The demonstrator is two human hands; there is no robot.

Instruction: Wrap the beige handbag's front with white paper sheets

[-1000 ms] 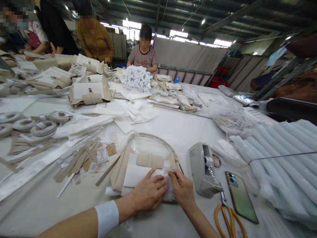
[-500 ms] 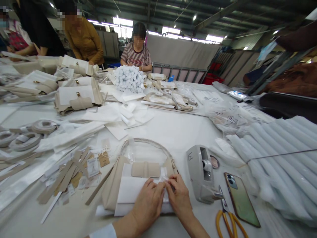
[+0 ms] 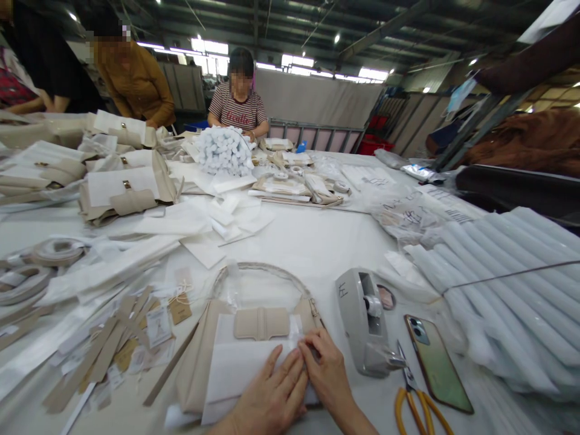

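Note:
A beige handbag (image 3: 194, 362) lies in front of me, its wrapped handle (image 3: 272, 267) arching away at the far side. White paper (image 3: 235, 365) covers most of its front, below a beige tab (image 3: 260, 323). My left hand (image 3: 276, 389) rests on that paper with fingers stretched out. Beside it, the thumb and fingers of my right hand (image 3: 328, 374) are closed together at the paper's right side, by the lower end of a clear tape strip (image 3: 295, 329). Whatever lies between those fingertips is hidden.
Right of the bag stand a grey tape dispenser (image 3: 362, 326), yellow-handled scissors (image 3: 414, 399) and a phone (image 3: 439, 362). Padded white rolls (image 3: 507, 290) lie farther right. Tags and strips (image 3: 113, 338) are spread at left. Across the table a person (image 3: 238, 103) works near more bags (image 3: 129, 187).
My left hand has gone from bent fingers near the right fingertips to lying flatter on the paper. My right hand stays at the same spot on the bag. The view has shifted slightly right.

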